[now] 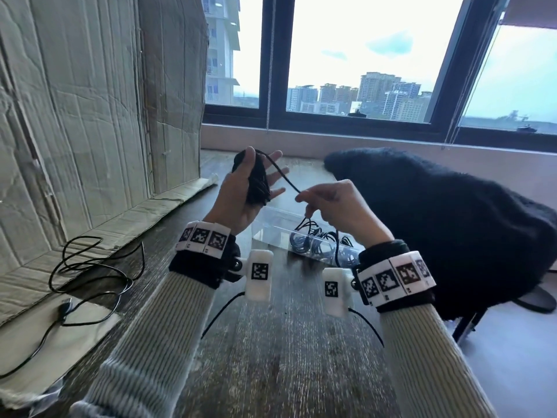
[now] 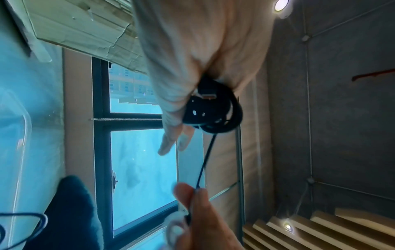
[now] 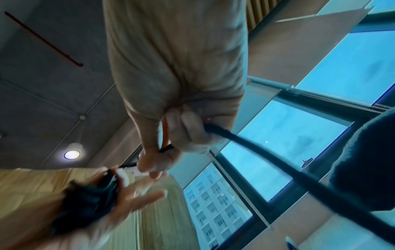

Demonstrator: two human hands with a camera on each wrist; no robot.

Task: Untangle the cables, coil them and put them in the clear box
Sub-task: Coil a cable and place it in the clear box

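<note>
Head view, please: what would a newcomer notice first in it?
Most likely the left hand, raised mid-frame with a black cable coil wound around the palm under the thumb. A strand runs from it to the right hand, which pinches it just above the clear box already holding coiled cables. Another loose black cable sprawls on the table, at left.

We see a black cable (image 1: 256,179) wound in a tight coil across the left palm, its free strand (image 1: 284,179) running to the right fingers and dropping toward the clear box (image 1: 272,220). That box lies on the table with coiled dark cables (image 1: 319,245) inside. Another black cable (image 1: 90,276) sprawls loose at the table's left.
</note>
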